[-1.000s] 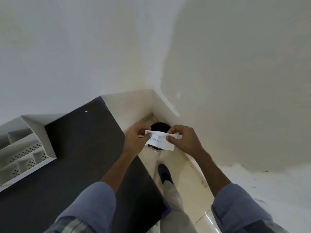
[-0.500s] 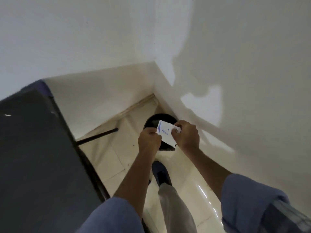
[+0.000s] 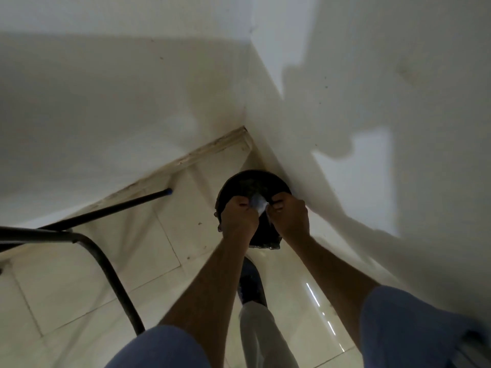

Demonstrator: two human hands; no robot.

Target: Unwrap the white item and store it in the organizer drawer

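Fingers of both hands pinch the packet (image 3: pixel 257 203): the left hand (image 3: pixel 239 218) grips its left edge, the right hand (image 3: pixel 290 217) its right edge, fingers curled tight on the wrapper. Motion blur makes any print on the packet unreadable. Only a small, white-to-pale-blue crumpled patch shows between the thumbs; its long axis and heading cannot be determined. The packet is held in the air directly above a black bin (image 3: pixel 249 184), which stands on the tiled floor (image 3: pixel 162 235) in the wall corner. Below the hands, a dark shoe (image 3: pixel 251 284) rests on the floor. Left of the forearms, black metal legs (image 3: pixel 111 277) are visible.
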